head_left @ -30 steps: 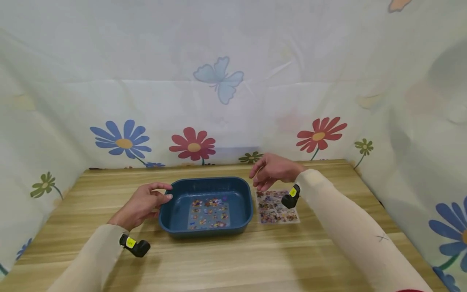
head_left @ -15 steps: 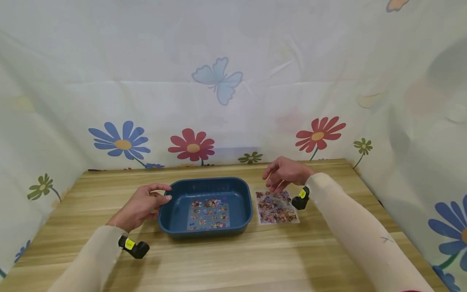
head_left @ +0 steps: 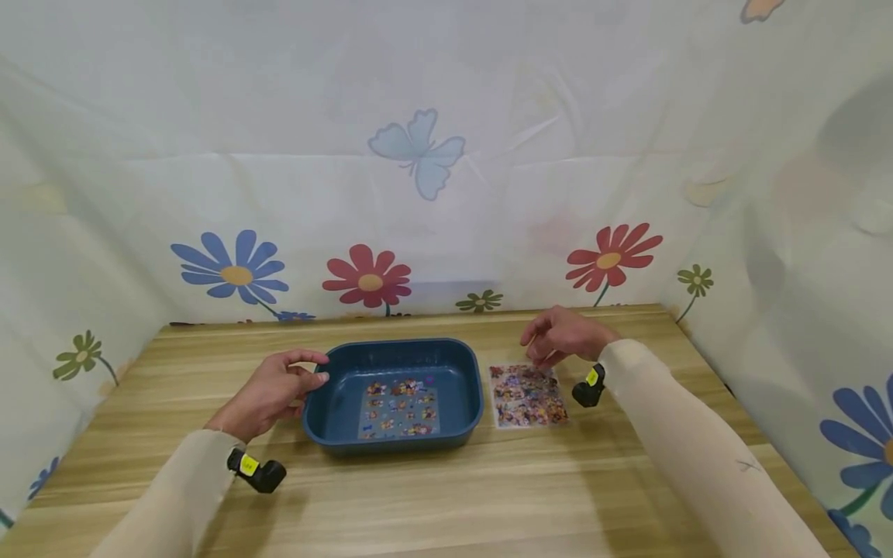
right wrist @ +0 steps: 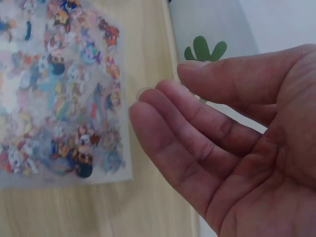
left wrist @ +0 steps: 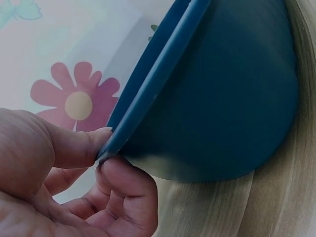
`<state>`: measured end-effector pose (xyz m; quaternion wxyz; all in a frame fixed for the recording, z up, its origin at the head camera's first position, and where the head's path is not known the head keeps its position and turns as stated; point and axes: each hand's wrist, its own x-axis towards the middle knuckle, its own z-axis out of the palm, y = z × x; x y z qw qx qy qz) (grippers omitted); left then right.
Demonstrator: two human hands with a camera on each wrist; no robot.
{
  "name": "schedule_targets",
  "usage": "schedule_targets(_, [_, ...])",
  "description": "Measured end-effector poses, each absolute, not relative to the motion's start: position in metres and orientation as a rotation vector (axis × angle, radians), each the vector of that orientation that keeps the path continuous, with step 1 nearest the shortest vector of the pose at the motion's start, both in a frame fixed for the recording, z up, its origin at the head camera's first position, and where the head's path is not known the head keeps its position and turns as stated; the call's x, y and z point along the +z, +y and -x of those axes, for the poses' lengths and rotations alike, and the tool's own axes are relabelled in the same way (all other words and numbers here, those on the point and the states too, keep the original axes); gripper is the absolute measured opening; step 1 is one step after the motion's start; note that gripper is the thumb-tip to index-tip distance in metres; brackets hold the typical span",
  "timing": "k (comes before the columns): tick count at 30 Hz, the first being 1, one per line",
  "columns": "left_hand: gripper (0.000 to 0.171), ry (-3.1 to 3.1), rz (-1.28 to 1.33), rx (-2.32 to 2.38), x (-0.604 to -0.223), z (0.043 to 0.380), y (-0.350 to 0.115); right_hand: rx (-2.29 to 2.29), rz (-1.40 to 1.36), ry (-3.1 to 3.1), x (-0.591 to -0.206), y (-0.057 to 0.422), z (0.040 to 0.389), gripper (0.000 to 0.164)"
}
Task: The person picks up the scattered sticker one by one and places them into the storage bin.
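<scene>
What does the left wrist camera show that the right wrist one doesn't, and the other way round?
Only the left wrist view shows the blue tub, the left hand's grip pinching its rim, and a red flower. Only the right wrist view shows the picture sheet and the right hand's grip, loosely open. Both show the wooden table and flowered backdrop.

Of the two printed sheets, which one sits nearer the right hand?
The outer sheet, lying on the tabletop right of the blue basin, beside the right hand. The other sheet lies inside the basin.
</scene>
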<state>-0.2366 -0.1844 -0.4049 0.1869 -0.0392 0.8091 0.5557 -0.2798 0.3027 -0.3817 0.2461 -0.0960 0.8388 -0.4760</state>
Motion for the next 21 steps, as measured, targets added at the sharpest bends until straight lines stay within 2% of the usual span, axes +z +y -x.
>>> schedule_targets(5, [0.047, 2.292, 0.121, 1.547, -0.404, 0.237, -0.184, -1.282, 0.268, 2.322, -0.386, 0.306, 0.278, 0.035])
schedule_targets(21, [0.046, 2.284, 0.135, 1.563, -0.404, 0.237, -0.181, -0.814, 0.530, 2.699, -0.401, 0.297, 0.278, 0.022])
